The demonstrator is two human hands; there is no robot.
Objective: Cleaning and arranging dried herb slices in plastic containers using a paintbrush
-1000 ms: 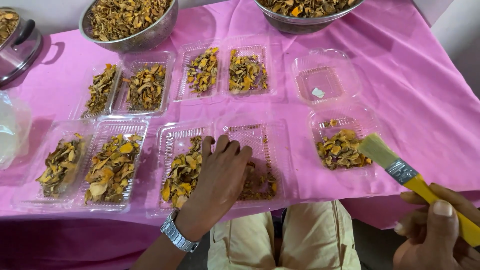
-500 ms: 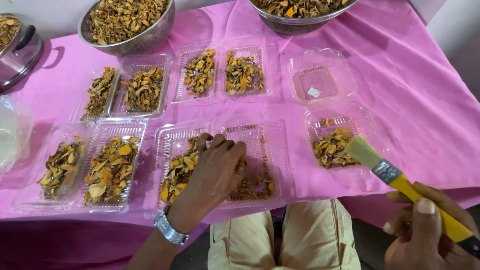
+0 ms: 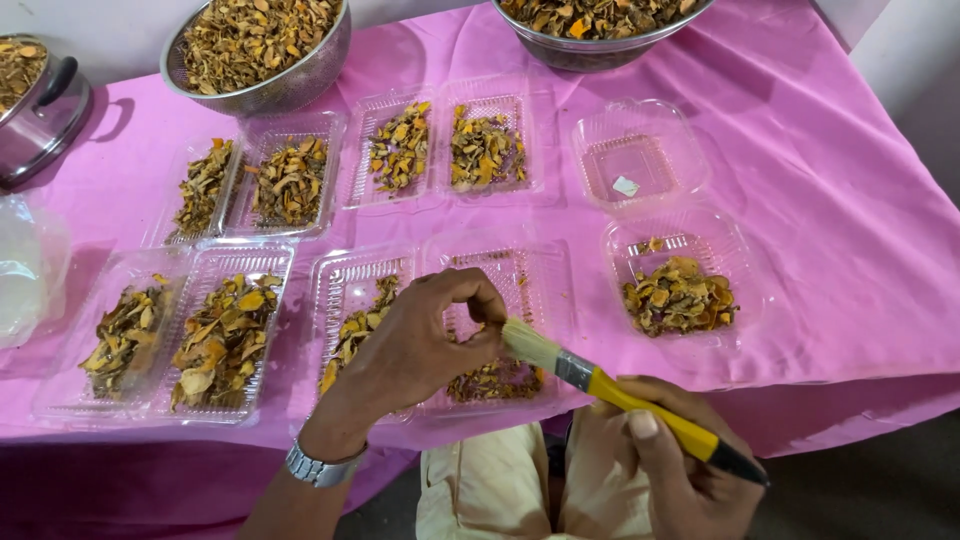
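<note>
The brush (image 3: 600,378), yellow-handled with pale bristles, sits in the right hand (image 3: 670,460), which is closed around the handle near its dark end. Its bristles touch the fingertips of the left hand (image 3: 420,345), which is pinched narrow over the open clear container (image 3: 445,330) at the near edge of the table; whether a small piece is held in that pinch cannot be told, since the fingers hide it. A metal watch (image 3: 318,466) is on that wrist.

That double container holds dried yellow-brown slices in both halves, the right half seemingly thinner filled. As a judgement, the work looks well along: the container to its left (image 3: 170,335) and two more in the back row (image 3: 250,182) (image 3: 440,145) are filled in both halves. On the right, one tray (image 3: 680,290) carries a modest heap, while the tray behind it (image 3: 640,160) holds only a small white scrap (so that one appears left to do).

Further out, two metal bowls (image 3: 260,50) (image 3: 595,25) heaped with the same slices stand at the far edge of the pink cloth (image 3: 830,200), a steel pot (image 3: 40,95) at the far left, and a clear plastic bag (image 3: 25,270) below it. The left forearm lies across the near container, covering part of its contents.
</note>
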